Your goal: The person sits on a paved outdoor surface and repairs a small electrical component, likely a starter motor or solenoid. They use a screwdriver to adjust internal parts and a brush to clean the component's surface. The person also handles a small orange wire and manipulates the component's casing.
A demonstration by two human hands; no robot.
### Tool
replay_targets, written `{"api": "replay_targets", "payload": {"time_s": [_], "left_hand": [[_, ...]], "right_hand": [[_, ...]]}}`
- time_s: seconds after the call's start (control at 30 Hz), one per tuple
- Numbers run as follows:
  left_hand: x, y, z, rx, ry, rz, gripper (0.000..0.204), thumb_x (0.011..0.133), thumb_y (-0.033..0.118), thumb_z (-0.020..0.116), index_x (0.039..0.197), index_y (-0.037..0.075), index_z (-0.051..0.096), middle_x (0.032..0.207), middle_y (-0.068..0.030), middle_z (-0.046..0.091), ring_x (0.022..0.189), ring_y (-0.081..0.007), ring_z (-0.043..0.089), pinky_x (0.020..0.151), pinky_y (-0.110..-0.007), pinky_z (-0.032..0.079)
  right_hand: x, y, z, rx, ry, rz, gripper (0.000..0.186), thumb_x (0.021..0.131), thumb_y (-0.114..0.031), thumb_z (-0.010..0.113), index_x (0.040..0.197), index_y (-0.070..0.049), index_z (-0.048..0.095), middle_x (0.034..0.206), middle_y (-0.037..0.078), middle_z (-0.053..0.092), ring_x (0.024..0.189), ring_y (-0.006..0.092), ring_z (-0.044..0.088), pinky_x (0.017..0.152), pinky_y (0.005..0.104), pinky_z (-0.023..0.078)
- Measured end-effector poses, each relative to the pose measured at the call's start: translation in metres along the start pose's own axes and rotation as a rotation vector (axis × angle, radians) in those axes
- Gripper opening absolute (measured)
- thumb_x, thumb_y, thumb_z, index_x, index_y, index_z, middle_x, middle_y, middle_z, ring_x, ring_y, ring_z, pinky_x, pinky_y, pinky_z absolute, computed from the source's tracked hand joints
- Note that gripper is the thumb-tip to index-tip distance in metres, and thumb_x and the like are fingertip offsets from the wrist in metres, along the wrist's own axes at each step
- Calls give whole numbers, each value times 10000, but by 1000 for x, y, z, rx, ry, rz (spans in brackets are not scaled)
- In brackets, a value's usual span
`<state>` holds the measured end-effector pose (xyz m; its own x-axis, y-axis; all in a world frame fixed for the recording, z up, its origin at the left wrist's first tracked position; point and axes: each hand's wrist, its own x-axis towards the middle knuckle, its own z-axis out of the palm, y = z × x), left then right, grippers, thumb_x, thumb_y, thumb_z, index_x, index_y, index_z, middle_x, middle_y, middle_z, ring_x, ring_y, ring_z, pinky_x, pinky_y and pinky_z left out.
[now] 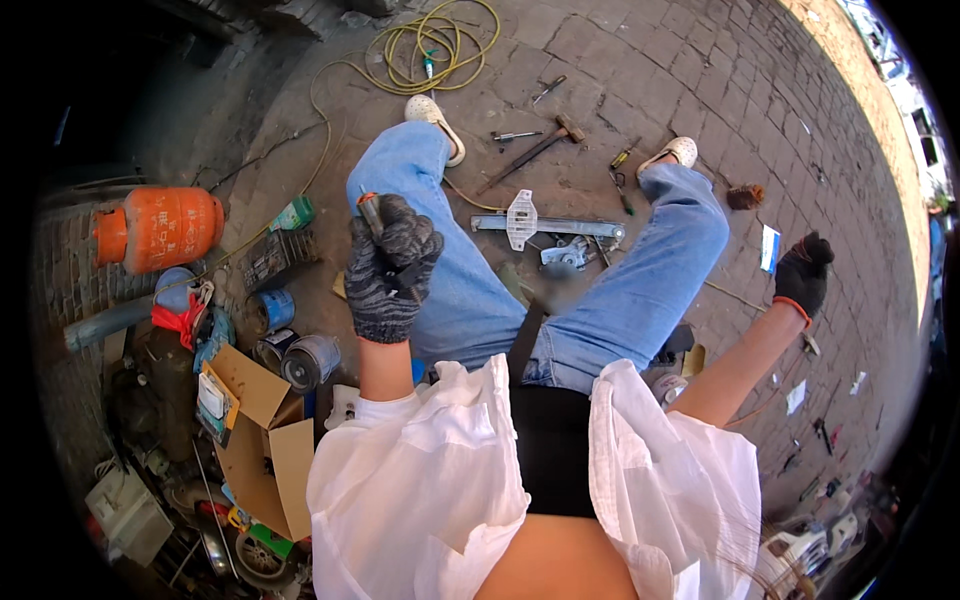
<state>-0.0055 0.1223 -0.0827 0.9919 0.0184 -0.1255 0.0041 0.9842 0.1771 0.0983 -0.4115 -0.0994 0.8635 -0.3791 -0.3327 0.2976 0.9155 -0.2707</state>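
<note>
My left hand (392, 270), in a grey striped knit glove, is raised over my left thigh. Its fingers are closed round a short grey cylinder with an orange end (370, 213); a thin dark piece pokes out lower down, too small to name. Off to the right, my right hand (802, 273) wears a dark glove with an orange cuff. Its fingers are curled, and whatever may be inside is hidden. On the ground between my legs lies a long metal rail (575, 228) with a small silver-blue mechanism (566, 252). Across the rail's left part sits a pale slotted plate (521, 221).
A hammer (540, 150), a screwdriver (620, 158) and a rusty brush-like lump (745, 196) lie on the brick paving. Yellow hose (410, 62) coils ahead. At left stand an orange gas cylinder (172, 230), several cans (310, 360) and an open cardboard box (240, 470).
</note>
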Motion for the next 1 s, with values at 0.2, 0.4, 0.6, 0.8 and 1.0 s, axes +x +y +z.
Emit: {"api": "replay_targets", "payload": {"time_s": [0.2,0.4,0.6,0.8,1.0], "left_hand": [[-23,5,3,525,16,60,323,830,352,553,879,35,513,615,4,443,557,-119,384,600,-283,300],[-12,40,27,417,-220,97,269,789,288,617,890,62,512,675,3,450,648,-135,413,754,-314,329],[7,47,49,362,-139,223,183,851,220,548,876,47,495,648,4,382,628,-123,360,686,-285,328],[20,61,41,311,-42,250,287,842,257,558,1024,38,526,661,22,404,630,-107,380,626,-264,338],[64,97,18,284,181,282,237,869,249,529,952,27,546,673,-11,457,549,-106,339,514,-229,362]], "right_hand": [[-21,86,54,-802,-259,-889,292,910,-178,425,978,75,553,1036,152,588,974,235,569,891,361,434],[-43,104,60,-2201,-1145,-1281,210,782,-45,525,985,-39,579,996,122,598,970,308,547,898,405,400],[-67,124,43,-2195,-1405,-822,216,776,-71,558,988,-39,580,882,144,579,854,311,549,774,396,439],[-78,140,34,-2270,-1589,-491,142,795,-118,543,908,-40,581,858,136,579,825,303,561,737,387,450],[-136,150,53,-1669,-1277,1055,273,882,-243,481,876,5,594,802,122,616,728,216,577,672,310,460]]}}
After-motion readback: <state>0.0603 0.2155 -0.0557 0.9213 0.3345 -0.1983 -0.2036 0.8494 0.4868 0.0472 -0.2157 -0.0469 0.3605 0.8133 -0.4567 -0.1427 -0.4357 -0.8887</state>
